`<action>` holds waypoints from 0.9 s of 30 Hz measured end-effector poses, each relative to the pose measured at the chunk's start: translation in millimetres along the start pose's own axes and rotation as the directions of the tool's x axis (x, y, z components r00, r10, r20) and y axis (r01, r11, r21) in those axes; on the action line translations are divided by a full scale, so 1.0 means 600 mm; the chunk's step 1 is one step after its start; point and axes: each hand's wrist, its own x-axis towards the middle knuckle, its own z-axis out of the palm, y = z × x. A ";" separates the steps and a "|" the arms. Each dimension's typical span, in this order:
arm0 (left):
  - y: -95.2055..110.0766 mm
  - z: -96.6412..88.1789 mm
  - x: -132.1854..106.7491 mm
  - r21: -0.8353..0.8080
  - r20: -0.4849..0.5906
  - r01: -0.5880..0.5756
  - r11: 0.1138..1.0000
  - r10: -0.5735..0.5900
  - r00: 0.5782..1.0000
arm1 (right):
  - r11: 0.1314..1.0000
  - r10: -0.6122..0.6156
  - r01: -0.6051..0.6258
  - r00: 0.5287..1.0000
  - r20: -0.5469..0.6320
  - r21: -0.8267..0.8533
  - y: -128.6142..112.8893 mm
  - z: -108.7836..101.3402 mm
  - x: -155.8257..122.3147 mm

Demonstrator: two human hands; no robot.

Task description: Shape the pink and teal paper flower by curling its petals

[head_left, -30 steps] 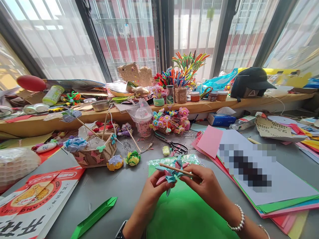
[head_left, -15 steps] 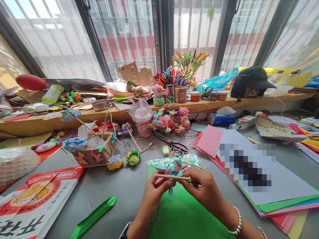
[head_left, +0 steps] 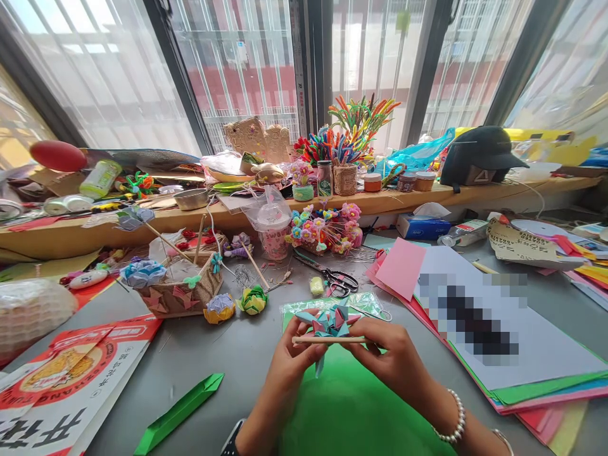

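In the head view, a pink and light-blue folded paper flower (head_left: 329, 322) is held between my two hands, low in the middle. My left hand (head_left: 295, 354) is closed on the left side of the flower, thumb below. A thin wooden stick (head_left: 319, 341) lies level across the front of the flower. My right hand (head_left: 392, 348) pinches at the stick's right end, close to the flower; its exact fingertip contact is partly hidden. One blue paper point hangs down between the hands. Beneath them lies a green sheet (head_left: 351, 405).
Black-handled scissors (head_left: 339, 278) lie beyond the hands. At left are a folded green paper strip (head_left: 180, 415), two paper flowers (head_left: 251, 300) and a decorated cardboard box (head_left: 180, 297). A stack of coloured paper (head_left: 475, 266) sits at right. Craft clutter fills the windowsill (head_left: 247, 221).
The wooden stick has levelled and shifted slightly left and down. The paper flower has tilted, its hanging point moving left. Both hands keep their hold.
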 end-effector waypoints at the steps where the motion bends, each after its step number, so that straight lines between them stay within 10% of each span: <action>1: 0.002 -0.002 0.001 -0.008 0.015 -0.002 1.000 0.003 1.000 | 1.000 0.001 -0.001 1.000 0.006 0.027 0.000 -0.001 0.001; 11: 0.015 -0.014 0.007 -0.015 0.092 0.043 0.999 -0.041 0.995 | 0.995 0.062 -0.051 0.990 -0.123 0.088 0.005 -0.022 0.005; 27: 0.017 -0.025 0.010 0.053 0.244 0.168 0.984 -0.176 0.954 | 0.988 0.050 -0.064 0.993 0.105 0.139 0.019 -0.030 0.014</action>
